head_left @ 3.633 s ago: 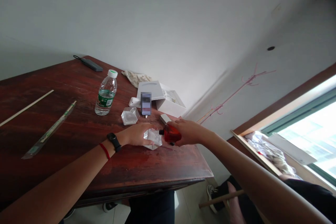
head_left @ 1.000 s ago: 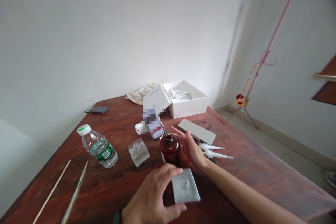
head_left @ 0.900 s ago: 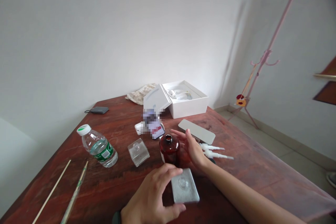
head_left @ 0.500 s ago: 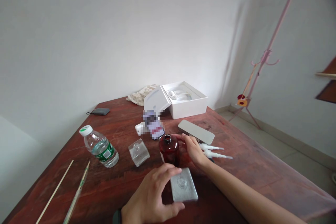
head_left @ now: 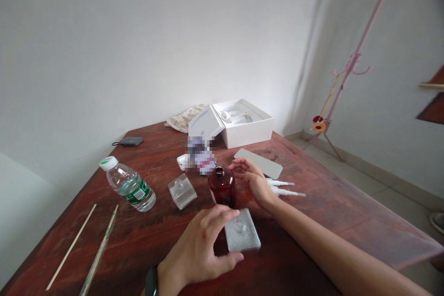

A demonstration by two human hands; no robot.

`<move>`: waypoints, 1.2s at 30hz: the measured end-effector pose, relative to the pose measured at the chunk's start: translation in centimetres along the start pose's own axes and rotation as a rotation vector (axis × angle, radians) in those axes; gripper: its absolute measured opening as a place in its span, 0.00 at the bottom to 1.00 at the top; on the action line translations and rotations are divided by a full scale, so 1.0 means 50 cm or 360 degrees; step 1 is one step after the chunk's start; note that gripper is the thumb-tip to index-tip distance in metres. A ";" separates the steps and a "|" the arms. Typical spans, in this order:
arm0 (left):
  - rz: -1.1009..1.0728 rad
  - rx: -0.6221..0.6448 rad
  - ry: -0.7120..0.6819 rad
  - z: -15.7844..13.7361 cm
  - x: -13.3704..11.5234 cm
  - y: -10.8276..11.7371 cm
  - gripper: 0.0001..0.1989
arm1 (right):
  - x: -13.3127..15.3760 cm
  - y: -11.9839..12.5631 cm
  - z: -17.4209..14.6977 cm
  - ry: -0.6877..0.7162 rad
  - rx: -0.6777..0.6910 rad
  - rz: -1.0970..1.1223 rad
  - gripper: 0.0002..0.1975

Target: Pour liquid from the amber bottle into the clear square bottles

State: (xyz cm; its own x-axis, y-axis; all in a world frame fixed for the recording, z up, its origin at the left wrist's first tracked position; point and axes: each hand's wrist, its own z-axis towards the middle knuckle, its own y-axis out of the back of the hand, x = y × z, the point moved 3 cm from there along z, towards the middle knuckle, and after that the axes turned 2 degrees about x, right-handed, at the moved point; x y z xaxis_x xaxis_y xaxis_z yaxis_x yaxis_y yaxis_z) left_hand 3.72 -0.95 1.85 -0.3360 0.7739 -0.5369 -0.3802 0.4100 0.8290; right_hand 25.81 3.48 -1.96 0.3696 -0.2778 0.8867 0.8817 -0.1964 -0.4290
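My left hand [head_left: 199, 243] is curled round a square clear plastic block [head_left: 243, 231] with a round mark on top. Its fingertips touch one edge, and the thumb lies along the near edge. Just beyond stands a dark red-brown glass bottle [head_left: 223, 187], upright and uncapped at the neck. To the right of the bottle, my right hand [head_left: 255, 178] is open, its fingers apart and holding nothing. Two white pump tops [head_left: 280, 187] with clear nozzles lie beyond its wrist. Left of the bottle rests another clear plastic block [head_left: 182, 192].
A water bottle [head_left: 133, 189] stands at the left, near a thin wooden stick [head_left: 72, 245] and wrapped chopsticks [head_left: 100, 249]. An open white box [head_left: 248, 134], a flat grey case [head_left: 262, 163], a white earphone case [head_left: 182, 162] and a partly blurred phone [head_left: 204, 163] lie further back.
My right hand has drawn slightly away from the brown bottle and its fingers have spread. The left hand stays at the clear block. The view has tilted slightly.
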 end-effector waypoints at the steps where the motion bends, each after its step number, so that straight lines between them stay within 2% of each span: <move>1: -0.0006 0.0000 -0.0005 0.000 -0.001 0.001 0.41 | 0.000 0.000 0.001 0.0023 0.0008 0.0007 0.22; 6: -0.0024 0.0012 -0.0018 -0.001 -0.004 0.001 0.39 | 0.007 -0.001 0.002 0.0091 0.0024 -0.0021 0.18; 15: 0.0013 0.0019 -0.0034 -0.005 0.001 0.000 0.42 | 0.015 -0.002 0.000 0.0062 -0.0085 -0.0141 0.13; 20: 0.0010 -0.0062 -0.0033 -0.002 -0.007 -0.006 0.43 | 0.022 -0.009 -0.004 0.0061 -0.0117 -0.0227 0.09; 27: 0.0006 -0.0164 0.0045 0.001 -0.016 -0.008 0.44 | 0.040 -0.015 -0.002 0.0130 -0.0102 -0.0252 0.16; 32: -0.0013 -0.0222 0.0039 -0.007 -0.017 0.009 0.47 | 0.055 -0.009 0.005 0.0158 -0.0026 -0.0193 0.17; 36: -0.0146 -0.0333 0.0008 -0.014 -0.016 0.026 0.46 | 0.079 -0.007 0.001 0.0252 0.0065 -0.0276 0.24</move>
State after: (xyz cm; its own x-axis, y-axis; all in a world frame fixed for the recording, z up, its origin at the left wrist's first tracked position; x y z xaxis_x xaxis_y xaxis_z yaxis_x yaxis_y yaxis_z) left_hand 2.89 -1.37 3.26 -0.2956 0.7353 -0.6098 -0.5799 0.3691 0.7262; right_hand 27.00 2.48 1.70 0.1641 -0.3879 0.9070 0.9403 -0.2164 -0.2627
